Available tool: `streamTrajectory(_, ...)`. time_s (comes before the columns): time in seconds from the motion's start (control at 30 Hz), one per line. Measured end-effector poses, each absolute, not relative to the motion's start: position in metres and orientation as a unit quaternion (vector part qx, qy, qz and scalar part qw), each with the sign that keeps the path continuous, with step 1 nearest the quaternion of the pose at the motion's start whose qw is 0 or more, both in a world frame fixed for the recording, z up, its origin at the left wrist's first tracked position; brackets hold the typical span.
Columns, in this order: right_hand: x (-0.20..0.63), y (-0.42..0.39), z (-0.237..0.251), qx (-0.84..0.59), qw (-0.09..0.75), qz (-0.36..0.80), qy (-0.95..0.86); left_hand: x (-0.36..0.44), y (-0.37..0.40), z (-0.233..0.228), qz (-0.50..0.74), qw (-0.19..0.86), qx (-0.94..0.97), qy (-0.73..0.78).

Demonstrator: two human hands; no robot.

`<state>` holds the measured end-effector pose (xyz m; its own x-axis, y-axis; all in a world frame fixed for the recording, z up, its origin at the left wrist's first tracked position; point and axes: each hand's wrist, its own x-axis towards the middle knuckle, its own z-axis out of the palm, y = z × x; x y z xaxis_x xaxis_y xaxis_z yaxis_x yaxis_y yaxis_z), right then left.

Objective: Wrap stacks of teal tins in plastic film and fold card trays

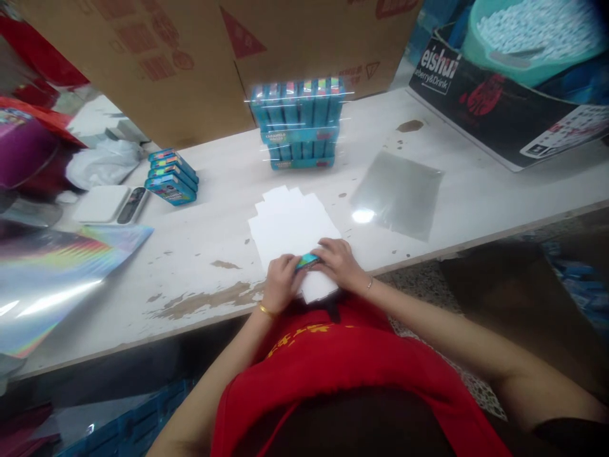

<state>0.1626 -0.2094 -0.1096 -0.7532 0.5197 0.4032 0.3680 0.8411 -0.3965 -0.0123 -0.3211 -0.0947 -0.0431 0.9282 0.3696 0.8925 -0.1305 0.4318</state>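
A die-cut cardboard blank (297, 222) lies white side up at the table's front edge, its outline stepped with tabs. Across its near part, a narrow blue-green printed strip (307, 260) shows between my hands; whether it is a folded-up part of the blank or a separate small box, I cannot tell. My left hand (281, 280) is closed on the strip's left end, fingers bent. At the other end, my right hand (340, 261) grips it with thumb and fingers. Beyond the blank stand stacked blue cartons (299, 120) printed with lettering, in clear wrap.
Several small blue boxes (172, 178) stand left, near a white scale (109, 204). Shiny holographic film (61, 273) covers the left end. Clear plastic sheets (402, 193) lie right. A big brown carton (190, 70) stands behind; a green basin (499, 54) of small pale pieces sits far right.
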Motion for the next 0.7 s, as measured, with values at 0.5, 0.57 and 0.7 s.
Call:
streamTrajectory(0.5,0.193,-0.201,-0.089,-0.190,0.267,0.233,-0.916,-0.026,-0.347,-0.070,0.319,0.089,0.756,0.565)
streamTrajectory(0.57,0.214,-0.198,-0.083,-0.179,0.223,0.192,-0.939,-0.036,-0.364,-0.065,0.297,0.079,0.743,0.594)
streamTrajectory(0.7,0.240,-0.191,-0.084,-0.173,0.147,0.166,-0.960,-0.051,-0.378,-0.069,0.178,0.057,0.754,0.630)
